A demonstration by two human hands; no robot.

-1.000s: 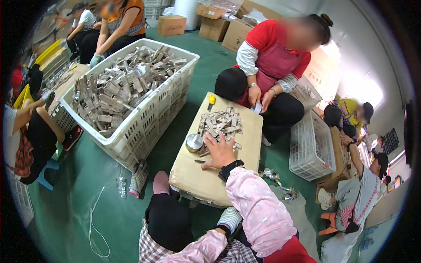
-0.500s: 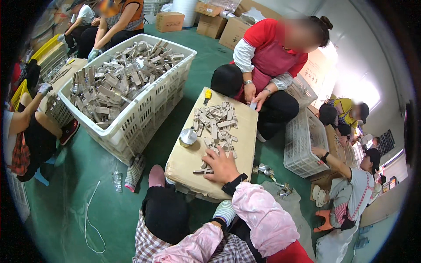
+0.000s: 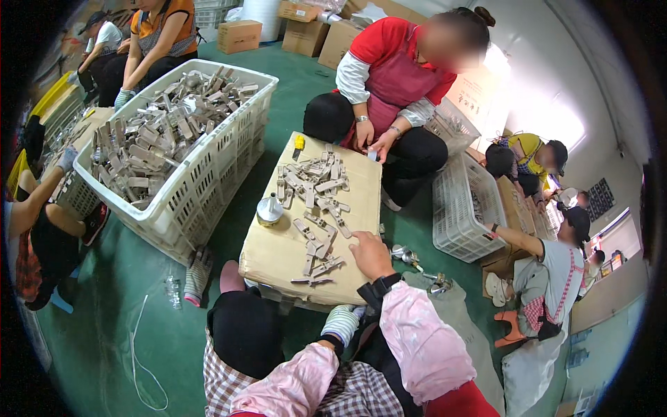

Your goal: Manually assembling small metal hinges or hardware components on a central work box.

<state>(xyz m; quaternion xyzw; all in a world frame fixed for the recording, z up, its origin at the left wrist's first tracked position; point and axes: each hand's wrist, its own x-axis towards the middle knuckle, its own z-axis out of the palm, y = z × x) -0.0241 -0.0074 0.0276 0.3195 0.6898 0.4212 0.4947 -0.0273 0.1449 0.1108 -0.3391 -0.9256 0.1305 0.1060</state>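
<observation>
My bare right hand (image 3: 373, 254) rests at the right side of a low tan cardboard-topped table (image 3: 267, 254). Its fingers are partly bent, thumb and forefinger apart, with nothing visible between them. The fingertips are close beside the pile of flat grey metal clips (image 3: 326, 186). Just below the table's near edge, my left hand (image 3: 340, 323) wears a striped glove; its fingers are partly hidden, and I cannot see whether it holds anything. A smaller group of clips (image 3: 324, 267) lies nearer to me. To their left stands a silver funnel-shaped metal piece (image 3: 269, 209).
A large white crate (image 3: 201, 174) heaped with metal parts stands on the left. Opposite me sits a co-worker in red (image 3: 396, 69). A yellow tool (image 3: 299, 142) lies at the far table edge. Metal fittings (image 3: 420, 267) and another white crate (image 3: 462, 215) are on the right.
My right hand has drawn back rightward off the near clips, which now lie uncovered and more spread out. My left hand remains low by the table edge. The whole view has shifted slightly.
</observation>
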